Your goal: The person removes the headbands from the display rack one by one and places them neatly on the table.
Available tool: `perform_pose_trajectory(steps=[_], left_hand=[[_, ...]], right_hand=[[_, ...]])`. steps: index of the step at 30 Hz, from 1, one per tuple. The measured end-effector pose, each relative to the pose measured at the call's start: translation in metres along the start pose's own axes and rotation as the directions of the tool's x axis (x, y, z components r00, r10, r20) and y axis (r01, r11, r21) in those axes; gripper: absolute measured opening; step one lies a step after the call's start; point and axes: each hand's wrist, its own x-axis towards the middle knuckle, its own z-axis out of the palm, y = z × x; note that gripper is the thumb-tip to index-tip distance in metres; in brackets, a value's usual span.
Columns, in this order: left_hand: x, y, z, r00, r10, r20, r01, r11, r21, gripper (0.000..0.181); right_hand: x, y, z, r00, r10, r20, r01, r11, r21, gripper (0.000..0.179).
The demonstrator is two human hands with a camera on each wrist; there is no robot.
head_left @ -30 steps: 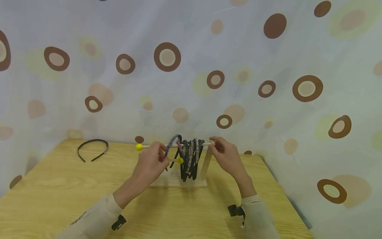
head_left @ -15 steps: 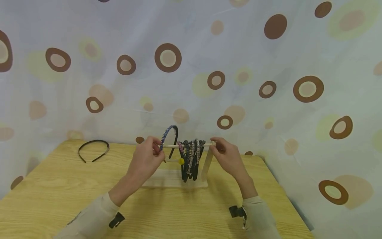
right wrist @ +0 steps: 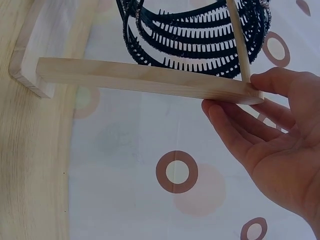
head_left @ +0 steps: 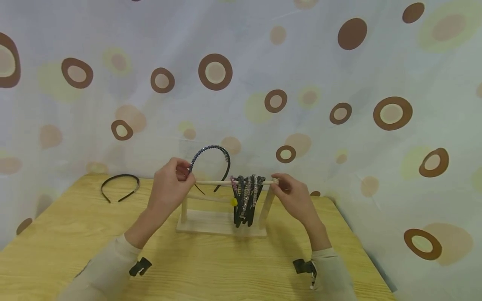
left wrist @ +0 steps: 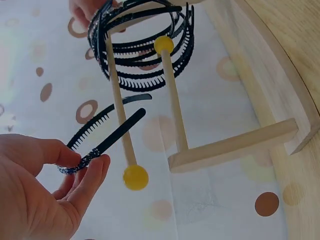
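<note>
My left hand (head_left: pixel 167 182) pinches a blue glittery toothed headband (head_left: pixel 208 147) between thumb and fingers at its sparkly top. In the left wrist view the upper rod (left wrist: pixel 116 85) of a wooden rack runs between the headband's two legs, near the yellow ball (left wrist: pixel 135 178) on that rod's end. My right hand (head_left: pixel 295 196) grips the top of the rack's right post (right wrist: pixel 150 79), where the rod joins it. Several dark toothed headbands (head_left: pixel 246 200), some with glittery bands, hang bunched on the rod close to that post. In the head view my left hand hides the rod's left end.
The rack's flat base (head_left: pixel 211 221) stands on the wooden table (head_left: pixel 211 267). A lower rod ends in another yellow ball (head_left: pixel 234 202) beside the hanging bunch. One thin black headband (head_left: pixel 119 175) lies at the back left of the table. Behind hangs a spotted curtain (head_left: pixel 241 83).
My left hand has moved left and up along the upper rod with the blue headband, away from the bunch, and the headband has turned to show its full arch. My right hand keeps its grip.
</note>
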Motion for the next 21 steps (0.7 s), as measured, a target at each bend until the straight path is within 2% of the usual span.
perform_pose_trajectory(steps=[3,6,13,19,21], left_hand=[[0.005,-0.005,-0.009,1.000,-0.020,-0.013,0.019,0.999,-0.031,0.022],[0.009,-0.011,-0.017,0.998,-0.068,-0.007,0.067,0.996,-0.064,0.027],[0.018,-0.022,-0.036,0.978,-0.207,0.023,0.208,0.960,-0.188,0.036],[0.026,-0.036,-0.052,0.967,-0.255,0.016,0.248,0.923,-0.296,0.039],[0.029,-0.039,-0.058,0.964,-0.267,0.000,0.254,0.918,-0.304,0.039]], right_hand=[[0.000,0.000,-0.001,1.000,0.015,0.003,-0.015,1.000,0.007,0.033],[0.001,0.001,-0.001,1.000,0.030,0.011,-0.030,0.999,0.015,0.033],[0.001,0.002,-0.004,0.999,0.047,0.024,-0.048,0.999,0.012,0.035],[0.000,0.003,-0.007,0.998,0.050,0.026,-0.050,0.999,0.008,0.035],[-0.001,0.003,-0.008,0.998,0.049,0.029,-0.049,0.999,-0.001,0.035]])
